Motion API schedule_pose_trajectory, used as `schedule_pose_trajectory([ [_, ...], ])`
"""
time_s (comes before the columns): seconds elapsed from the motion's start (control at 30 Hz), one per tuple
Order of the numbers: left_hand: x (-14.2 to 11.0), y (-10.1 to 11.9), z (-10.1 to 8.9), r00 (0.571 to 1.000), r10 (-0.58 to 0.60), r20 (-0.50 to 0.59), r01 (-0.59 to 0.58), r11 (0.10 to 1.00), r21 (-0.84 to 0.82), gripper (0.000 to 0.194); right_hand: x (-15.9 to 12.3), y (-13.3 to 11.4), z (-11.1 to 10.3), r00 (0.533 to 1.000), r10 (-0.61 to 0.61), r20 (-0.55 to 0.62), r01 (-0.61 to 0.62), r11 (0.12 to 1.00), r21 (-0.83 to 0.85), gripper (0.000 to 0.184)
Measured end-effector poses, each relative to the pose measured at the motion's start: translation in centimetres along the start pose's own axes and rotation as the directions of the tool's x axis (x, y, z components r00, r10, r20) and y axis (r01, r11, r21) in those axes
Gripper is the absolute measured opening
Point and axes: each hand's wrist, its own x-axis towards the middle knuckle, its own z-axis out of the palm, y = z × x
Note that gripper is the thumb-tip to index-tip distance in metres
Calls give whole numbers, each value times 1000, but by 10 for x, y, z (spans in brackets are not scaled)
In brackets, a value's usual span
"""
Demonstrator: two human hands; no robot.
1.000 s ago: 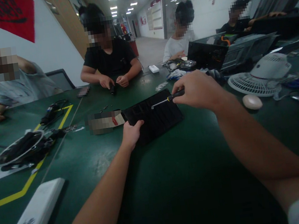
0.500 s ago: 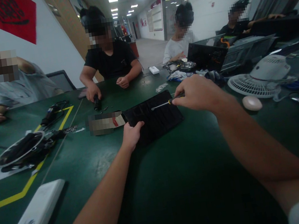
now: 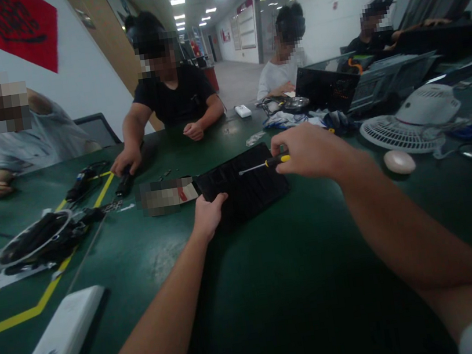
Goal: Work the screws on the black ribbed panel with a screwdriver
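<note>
A flat black rectangular panel [image 3: 251, 192], with raised ribs or compartments on its face, is tilted over the green table. My left hand [image 3: 209, 213] grips its near left corner, thumb on top. In my right hand [image 3: 303, 153] is a screwdriver [image 3: 276, 161] with a black and yellow handle, fingers closed round the handle. Its thin metal shaft points left across the panel, and the tip is at the panel's face around a small bright spot; whether it sits in a screw I cannot tell. Left of the panel lies a small beige box [image 3: 164, 197], partly blurred out.
On the right stand a white fan [image 3: 412, 117] and a pale mouse-like object [image 3: 399, 161]. A long white device [image 3: 53, 349] lies front left, coiled black cables [image 3: 36, 237] behind it. Opposite, a person's hand [image 3: 127, 159] holds a dark tool [image 3: 124, 183]. Other people sit around.
My right hand has shifted its grip on the screwdriver, showing more of the yellow handle. The panel stays in place. The co-worker opposite has moved the dark tool to the left.
</note>
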Motion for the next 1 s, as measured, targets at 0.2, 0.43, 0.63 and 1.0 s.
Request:
schedule_pose_trajectory([
  [0.2,-2,4,1,1000,-28,-3,28,1000,-9,40,-1,-4,-2,1000,19,-4,-19,1000,-7,25],
  [0.43,-1,4,1,1000,-19,-14,19,1000,-14,39,-3,-6,-3,997,78,14,-78,996,-40,29],
  [0.63,-2,6,2,999,-27,-23,27,1000,-1,40,-1,-5,2,1000,-7,5,7,1000,-6,23],
  [1.0,-2,8,1,1000,-12,-17,12,1000,28,39,-3,8,-7,994,-107,-5,107,992,65,21],
])
